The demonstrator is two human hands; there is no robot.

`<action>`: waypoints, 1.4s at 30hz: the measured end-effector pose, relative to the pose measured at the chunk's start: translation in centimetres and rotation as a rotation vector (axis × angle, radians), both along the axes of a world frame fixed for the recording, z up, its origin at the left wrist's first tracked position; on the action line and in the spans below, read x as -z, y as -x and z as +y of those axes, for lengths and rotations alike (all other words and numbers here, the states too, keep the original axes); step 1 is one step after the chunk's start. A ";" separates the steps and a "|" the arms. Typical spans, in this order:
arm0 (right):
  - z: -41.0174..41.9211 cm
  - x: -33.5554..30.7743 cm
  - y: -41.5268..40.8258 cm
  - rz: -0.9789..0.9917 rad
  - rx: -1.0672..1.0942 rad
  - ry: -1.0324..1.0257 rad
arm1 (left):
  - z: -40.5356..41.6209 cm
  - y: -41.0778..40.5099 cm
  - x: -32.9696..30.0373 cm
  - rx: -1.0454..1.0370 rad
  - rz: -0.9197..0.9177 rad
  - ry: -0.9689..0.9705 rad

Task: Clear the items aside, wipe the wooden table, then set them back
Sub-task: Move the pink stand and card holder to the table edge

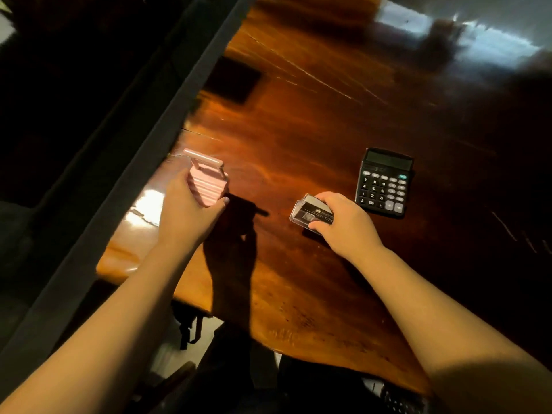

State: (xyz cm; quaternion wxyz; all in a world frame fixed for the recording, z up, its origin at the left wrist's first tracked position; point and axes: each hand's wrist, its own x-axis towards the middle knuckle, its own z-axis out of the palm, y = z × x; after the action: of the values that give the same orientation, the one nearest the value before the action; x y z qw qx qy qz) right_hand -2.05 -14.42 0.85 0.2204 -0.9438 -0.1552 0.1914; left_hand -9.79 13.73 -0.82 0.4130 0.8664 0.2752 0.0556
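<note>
Head view: our left hand (191, 210) grips a pink ribbed case (206, 182) at 9 o'clock on the wooden worktop (298, 130). Our right hand (343, 225) closes around a clear card box (310, 212) near centre. A black calculator (383, 182) lies at 3 o'clock, just beside the box.

pink case (206, 182): ribbed, handle up, I grip it at table's left edge
card box (310, 213): clear, tilted, I hold it mid-table
calculator (384, 182): black, flat, just right of box
table (313, 121): glossy wood

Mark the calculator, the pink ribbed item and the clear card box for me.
calculator (383, 186), head view, on its keypad.
pink ribbed item (206, 184), head view, on its ribbed face.
clear card box (310, 211), head view, on its lid.
</note>
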 end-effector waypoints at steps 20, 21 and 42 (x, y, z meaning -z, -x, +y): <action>26.1 1.9 2.2 -0.030 -0.608 0.023 | 9.9 12.0 1.6 -0.478 0.094 0.028; 26.5 2.0 2.4 -0.031 -0.624 0.030 | 9.7 12.2 1.7 -0.483 0.100 0.035; 26.6 3.0 1.9 -0.011 -0.665 0.049 | 6.7 12.5 2.7 -0.548 0.139 0.065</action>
State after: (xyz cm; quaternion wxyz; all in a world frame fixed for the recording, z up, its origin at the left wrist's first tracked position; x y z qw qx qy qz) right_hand -3.92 12.19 -2.14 0.1222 -0.8475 -0.4513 0.2512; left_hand -22.32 20.44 -3.49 0.3904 0.7477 0.5283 0.0969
